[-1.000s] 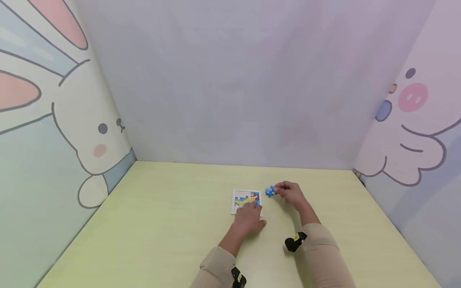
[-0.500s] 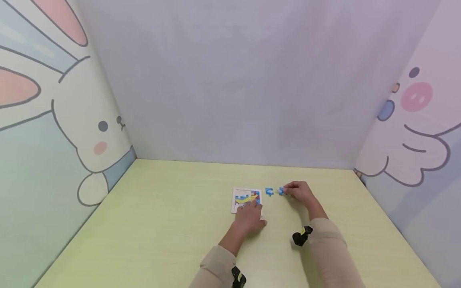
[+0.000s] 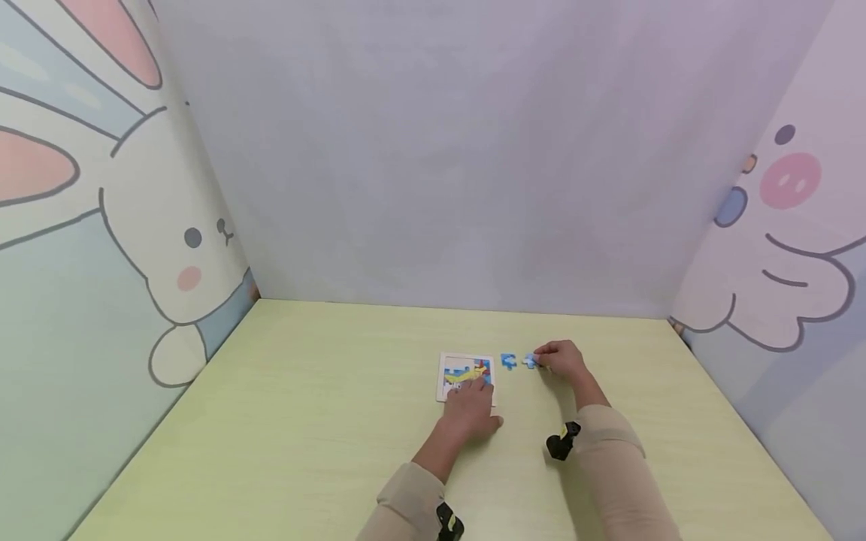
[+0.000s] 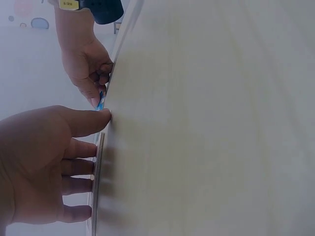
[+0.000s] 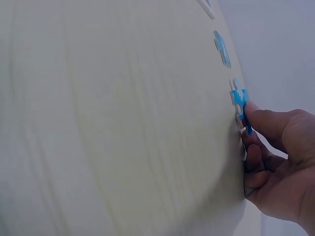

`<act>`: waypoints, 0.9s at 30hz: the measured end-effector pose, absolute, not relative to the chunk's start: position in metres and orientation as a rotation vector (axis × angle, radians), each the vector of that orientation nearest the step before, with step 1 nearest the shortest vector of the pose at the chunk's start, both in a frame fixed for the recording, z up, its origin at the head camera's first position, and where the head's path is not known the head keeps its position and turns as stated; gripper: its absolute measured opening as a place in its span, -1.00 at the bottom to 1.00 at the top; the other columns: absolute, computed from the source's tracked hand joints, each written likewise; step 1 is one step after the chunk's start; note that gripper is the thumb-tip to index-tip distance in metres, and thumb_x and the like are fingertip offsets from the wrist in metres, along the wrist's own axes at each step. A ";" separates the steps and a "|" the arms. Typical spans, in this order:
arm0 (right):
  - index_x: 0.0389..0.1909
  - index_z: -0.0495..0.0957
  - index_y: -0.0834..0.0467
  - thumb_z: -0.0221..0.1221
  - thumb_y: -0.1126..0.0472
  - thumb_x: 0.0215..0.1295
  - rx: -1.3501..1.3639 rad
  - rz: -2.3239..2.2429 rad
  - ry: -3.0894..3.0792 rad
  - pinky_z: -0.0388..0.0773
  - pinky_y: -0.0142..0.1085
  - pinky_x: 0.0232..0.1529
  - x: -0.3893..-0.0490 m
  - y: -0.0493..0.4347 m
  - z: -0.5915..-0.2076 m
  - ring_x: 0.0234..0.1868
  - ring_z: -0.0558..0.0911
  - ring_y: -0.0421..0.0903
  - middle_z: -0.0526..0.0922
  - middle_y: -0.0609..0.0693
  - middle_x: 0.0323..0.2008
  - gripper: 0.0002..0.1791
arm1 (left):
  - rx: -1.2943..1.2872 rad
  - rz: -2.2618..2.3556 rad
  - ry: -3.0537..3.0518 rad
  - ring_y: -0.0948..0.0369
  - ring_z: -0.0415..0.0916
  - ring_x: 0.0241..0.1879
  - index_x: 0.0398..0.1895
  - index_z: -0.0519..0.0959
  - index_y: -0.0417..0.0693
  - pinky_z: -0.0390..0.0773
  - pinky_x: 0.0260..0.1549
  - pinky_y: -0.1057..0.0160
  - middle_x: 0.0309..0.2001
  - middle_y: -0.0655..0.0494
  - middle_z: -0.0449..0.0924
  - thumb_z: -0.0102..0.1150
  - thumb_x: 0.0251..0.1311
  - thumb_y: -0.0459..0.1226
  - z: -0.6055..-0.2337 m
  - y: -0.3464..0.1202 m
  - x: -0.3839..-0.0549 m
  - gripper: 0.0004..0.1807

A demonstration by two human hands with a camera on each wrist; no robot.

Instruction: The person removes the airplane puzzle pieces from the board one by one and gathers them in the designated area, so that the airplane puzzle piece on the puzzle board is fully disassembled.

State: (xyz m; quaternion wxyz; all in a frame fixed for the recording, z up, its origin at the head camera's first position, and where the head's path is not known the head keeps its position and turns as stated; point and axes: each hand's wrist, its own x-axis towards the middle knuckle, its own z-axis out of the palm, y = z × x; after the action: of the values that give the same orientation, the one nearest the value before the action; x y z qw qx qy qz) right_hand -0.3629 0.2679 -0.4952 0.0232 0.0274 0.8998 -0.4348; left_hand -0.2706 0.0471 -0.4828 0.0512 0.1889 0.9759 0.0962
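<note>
My left hand (image 3: 470, 412) lies with its fingers stretched over the near part of a white-framed jigsaw puzzle (image 3: 439, 376); the left wrist view has those fingertips along the frame's edge. Yellow, red and blue picture pieces show in the frame, and a pale gap is left in its upper part. To the right of it, my right hand (image 3: 561, 358) pinches a blue-and-white puzzle piece (image 5: 241, 102) between thumb and fingers, low at the table. Its far part is hidden by the thumb. Another blue-and-white puzzle piece (image 3: 509, 361) lies flat between frame and right hand.
Everything stands on a pale yellow table (image 3: 304, 421). A grey-lilac wall (image 3: 433, 165) rises behind it, with a rabbit-printed panel (image 3: 162, 240) at the left and a pig-printed panel (image 3: 778, 248) at the right. Black cameras (image 3: 563, 441) sit on both wrists.
My right hand has moved to the right, drawing puzzle pieces away from the one beside the frame, which now lies separately. The left hand has stayed on the puzzle.
</note>
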 end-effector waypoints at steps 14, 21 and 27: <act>-0.15 0.60 0.38 0.13 0.27 0.27 0.097 -1.286 2.860 0.46 -0.10 -0.21 -0.362 0.272 -0.498 -0.17 0.53 0.14 0.57 0.29 -0.15 -0.75 | 0.587 0.300 2.990 0.10 0.24 0.20 0.21 0.39 -0.08 0.31 0.06 -0.02 0.19 0.09 0.33 0.17 0.13 0.08 -0.484 0.047 -0.270 -0.35; -0.16 0.58 0.38 0.13 0.29 0.27 0.118 -1.307 2.849 0.45 -0.10 -0.23 -0.362 0.271 -0.497 -0.21 0.52 0.12 0.58 0.25 -0.20 -0.76 | 0.590 0.299 2.994 0.10 0.25 0.20 0.21 0.40 -0.09 0.31 0.06 -0.02 0.19 0.09 0.34 0.17 0.13 0.08 -0.482 0.045 -0.269 -0.35; -0.09 0.54 0.40 0.12 0.27 0.28 0.096 -1.338 2.835 0.44 -0.10 -0.23 -0.354 0.274 -0.493 -0.20 0.51 0.11 0.56 0.26 -0.19 -0.72 | 0.598 0.274 2.984 0.10 0.23 0.21 0.22 0.39 -0.07 0.30 0.07 -0.02 0.20 0.10 0.32 0.15 0.13 0.09 -0.484 0.048 -0.269 -0.34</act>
State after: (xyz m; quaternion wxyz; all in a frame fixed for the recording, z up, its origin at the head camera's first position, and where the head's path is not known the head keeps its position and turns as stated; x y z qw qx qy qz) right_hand -0.3543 0.2738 -0.4929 0.0027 0.0305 0.9040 -0.4265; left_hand -0.2688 0.0484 -0.4840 0.0428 0.1956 0.9757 0.0896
